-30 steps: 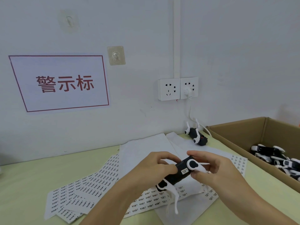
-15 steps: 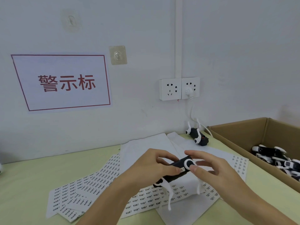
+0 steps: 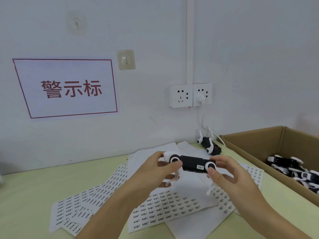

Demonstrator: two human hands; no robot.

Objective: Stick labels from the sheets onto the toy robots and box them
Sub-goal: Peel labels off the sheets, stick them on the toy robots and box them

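I hold a black toy robot (image 3: 191,163) with white joints and legs level above the table, legs hanging down. My left hand (image 3: 153,171) grips its left end, thumb by the white joint. My right hand (image 3: 229,176) grips its right end, thumb on the other white joint. A small white label (image 3: 199,167) sits on the robot's black side near the right joint. Sheets of labels (image 3: 165,209) lie spread on the table under my hands. A second toy robot (image 3: 209,145) lies by the wall. The cardboard box (image 3: 255,144) at right holds several robots (image 3: 296,168).
White backing sheets (image 3: 155,152) lie under the label sheets on the pale green table (image 3: 25,195). A wall socket (image 3: 189,95) with a white cable plugged in is behind, with a red-lettered sign (image 3: 69,88) on the wall at left.
The robot has been turned from a slant to level and lifted slightly, its labelled side now facing me. Both hands shifted to its two ends.
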